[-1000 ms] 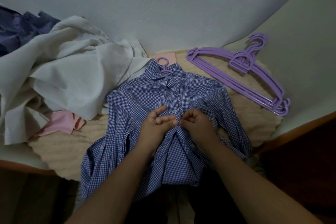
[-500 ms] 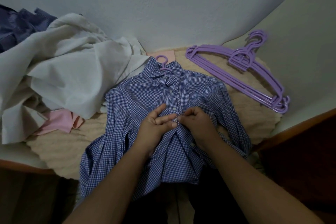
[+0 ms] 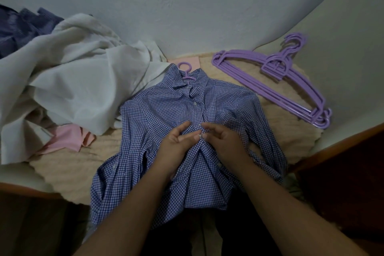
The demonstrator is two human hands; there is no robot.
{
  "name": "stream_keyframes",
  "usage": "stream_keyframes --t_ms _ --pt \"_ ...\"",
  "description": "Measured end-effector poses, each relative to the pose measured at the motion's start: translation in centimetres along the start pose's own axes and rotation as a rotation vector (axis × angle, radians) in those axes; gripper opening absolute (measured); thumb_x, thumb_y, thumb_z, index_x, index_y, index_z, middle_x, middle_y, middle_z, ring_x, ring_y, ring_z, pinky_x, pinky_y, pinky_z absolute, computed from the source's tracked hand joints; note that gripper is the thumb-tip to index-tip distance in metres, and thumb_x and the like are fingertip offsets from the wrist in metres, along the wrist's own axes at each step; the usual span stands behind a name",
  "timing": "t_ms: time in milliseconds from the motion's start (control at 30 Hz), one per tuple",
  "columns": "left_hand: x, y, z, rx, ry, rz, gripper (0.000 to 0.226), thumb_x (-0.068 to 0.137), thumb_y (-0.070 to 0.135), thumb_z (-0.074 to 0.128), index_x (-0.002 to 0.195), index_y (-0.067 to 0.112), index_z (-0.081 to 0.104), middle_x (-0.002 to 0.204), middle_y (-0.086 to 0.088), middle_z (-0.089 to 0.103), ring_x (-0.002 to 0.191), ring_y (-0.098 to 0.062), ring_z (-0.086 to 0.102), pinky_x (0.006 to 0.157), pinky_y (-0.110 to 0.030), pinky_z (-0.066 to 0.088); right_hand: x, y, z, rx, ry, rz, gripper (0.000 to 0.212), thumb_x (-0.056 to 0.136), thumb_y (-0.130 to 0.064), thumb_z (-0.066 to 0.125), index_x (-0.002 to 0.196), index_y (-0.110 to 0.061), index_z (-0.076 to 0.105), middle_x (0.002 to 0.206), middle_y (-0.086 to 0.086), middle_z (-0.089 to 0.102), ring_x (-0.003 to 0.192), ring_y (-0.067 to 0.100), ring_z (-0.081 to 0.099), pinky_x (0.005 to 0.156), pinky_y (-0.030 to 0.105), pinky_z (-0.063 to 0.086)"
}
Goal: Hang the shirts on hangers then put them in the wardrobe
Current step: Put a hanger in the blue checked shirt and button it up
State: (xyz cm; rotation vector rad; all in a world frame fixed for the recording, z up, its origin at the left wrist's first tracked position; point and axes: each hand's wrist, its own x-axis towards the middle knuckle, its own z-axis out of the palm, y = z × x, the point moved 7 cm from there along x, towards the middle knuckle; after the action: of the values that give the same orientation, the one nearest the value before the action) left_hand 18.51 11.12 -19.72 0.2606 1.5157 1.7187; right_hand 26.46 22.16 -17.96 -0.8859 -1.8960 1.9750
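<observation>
Checked shirt [image 3: 166,110] flat on bed, hanger hook [image 3: 185,70] at collar. Left hand [image 3: 176,143] and right hand [image 3: 223,141] still pinch the placket (button area); right fingers [image 3: 209,131] now less curled.

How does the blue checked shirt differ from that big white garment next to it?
The blue checked shirt lies spread flat, front up; the white garment sits in a crumpled heap. The checked shirt has a purple hanger at its collar; no hanger shows in the white one. Both hands pinch the checked shirt's front; neither touches the white one. Both lie on the beige blanket.
</observation>
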Motion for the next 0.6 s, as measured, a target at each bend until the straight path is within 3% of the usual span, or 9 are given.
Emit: stream_keyframes --t_ms 67,167,267,367,467,533,600 --pt "-0.1 -0.2 -0.1 0.037 0.009 0.006 0.053 0.085 0.002 0.066 0.132 0.017 0.048 0.113 -0.005 0.071 0.110 -0.013 0.064 0.098 -0.029 0.045 0.0 0.1 -0.1 -0.020 0.001 0.003 0.027 0.089 -0.004 0.060 0.115 -0.008 0.066 0.113 0.002 0.067 0.097 0.001 0.061 0.081 0.007 0.048" --pt "-0.1 -0.2 -0.6 0.151 0.027 0.018 0.045 0.084 -0.002 0.066 0.123 0.020 0.057 0.116 0.002 0.068 0.102 -0.006 0.066 0.083 -0.017 0.051 0.2 0.6 -0.5 -0.029 0.019 0.040 0.027 0.088 -0.004 0.061 0.114 -0.008 0.067 0.116 0.001 0.066 0.102 0.003 0.060 0.083 0.008 0.048" --pt "0.2 0.5 -1.0 0.289 0.014 0.019 0.026 0.086 0.005 0.067 0.104 0.024 0.068 0.107 0.008 0.070 0.102 -0.006 0.065 0.078 -0.013 0.050 0.5 0.2 -0.4 0.003 0.015 0.057 0.026 0.088 -0.004 0.062 0.112 -0.010 0.068 0.118 0.004 0.066 0.099 0.004 0.063 0.092 0.025 0.051" --pt "1.3 1.8 -1.0 0.227 0.014 -0.004 0.023 0.088 0.003 0.063 0.103 0.020 0.070 0.104 -0.001 0.073 0.102 -0.014 0.067 0.089 -0.027 0.053 1.2 -1.1 0.1 -0.010 -0.015 0.074 0.027 0.091 -0.010 0.058 0.116 -0.018 0.066 0.122 -0.006 0.061 0.081 -0.007 0.064 0.090 0.050 0.050" --pt "3.1 4.3 -0.7 0.143 0.030 0.029 0.027 0.089 0.000 0.061 0.106 0.019 0.070 0.105 -0.002 0.073 0.099 -0.012 0.068 0.087 -0.025 0.053 3.0 -3.6 0.2 0.011 -0.047 0.021 0.034 0.094 -0.009 0.053 0.126 -0.018 0.059 0.124 -0.009 0.056 0.092 0.001 0.065 0.083 0.032 0.054" --pt "4.3 6.4 -0.1 0.099 0.029 0.066 0.028 0.089 -0.002 0.060 0.109 0.016 0.068 0.101 0.000 0.073 0.093 -0.009 0.069 0.080 -0.019 0.054 4.5 -5.3 -0.1 0.015 -0.040 -0.029 0.037 0.092 -0.007 0.055 0.128 -0.016 0.058 0.129 -0.001 0.058 0.109 0.012 0.060 0.089 0.025 0.052" --pt "5.4 7.9 0.3 0.083 0.029 0.084 0.031 0.090 -0.003 0.058 0.114 0.013 0.067 0.101 0.000 0.072 0.089 -0.008 0.069 0.076 -0.017 0.055 5.9 -6.6 -0.3 0.018 -0.034 -0.062 0.040 0.091 -0.003 0.056 0.129 -0.011 0.056 0.128 0.004 0.059 0.114 0.011 0.057 0.098 0.025 0.046"
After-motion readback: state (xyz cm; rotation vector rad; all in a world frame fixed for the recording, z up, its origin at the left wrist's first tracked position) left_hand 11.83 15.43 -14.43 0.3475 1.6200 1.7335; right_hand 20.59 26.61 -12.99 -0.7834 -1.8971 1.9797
